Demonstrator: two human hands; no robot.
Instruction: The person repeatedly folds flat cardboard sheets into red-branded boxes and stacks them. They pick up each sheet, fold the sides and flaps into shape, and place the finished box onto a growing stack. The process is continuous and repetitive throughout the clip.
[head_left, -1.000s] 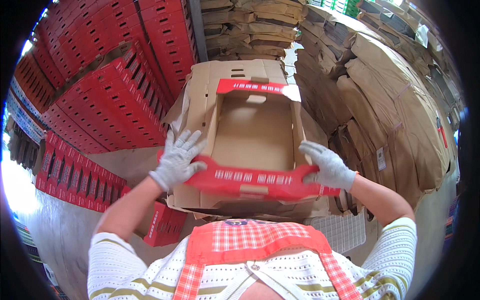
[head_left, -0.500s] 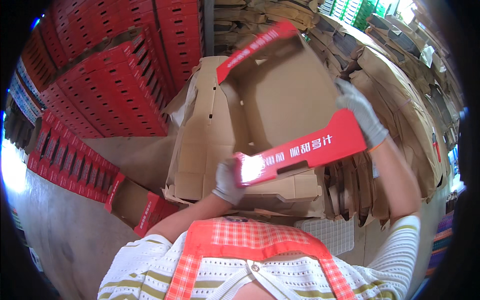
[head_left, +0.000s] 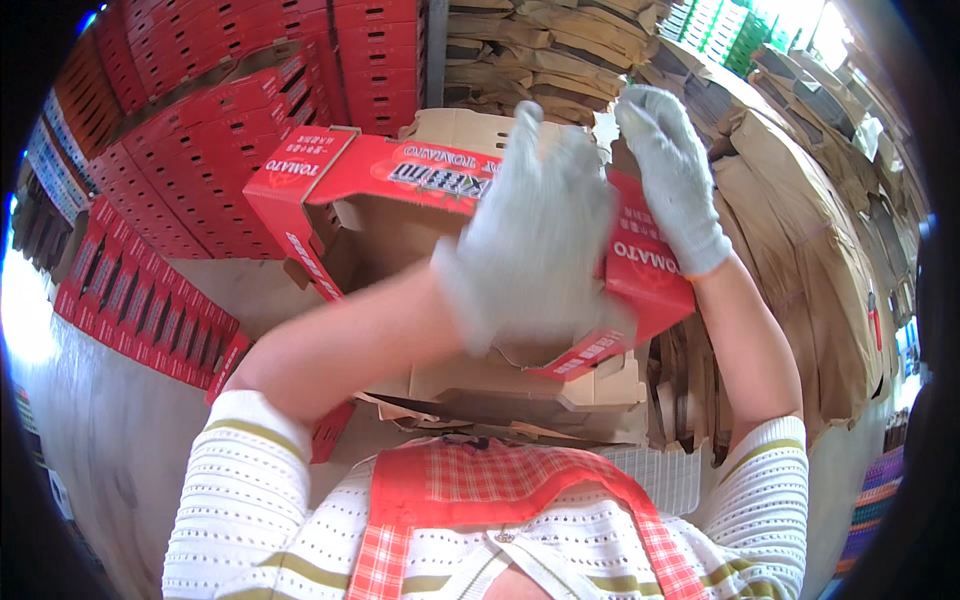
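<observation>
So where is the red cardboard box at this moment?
In the head view, the red cardboard box sits centre frame, raised between both gloved hands, above the stack of flat brown cardboard.
</observation>
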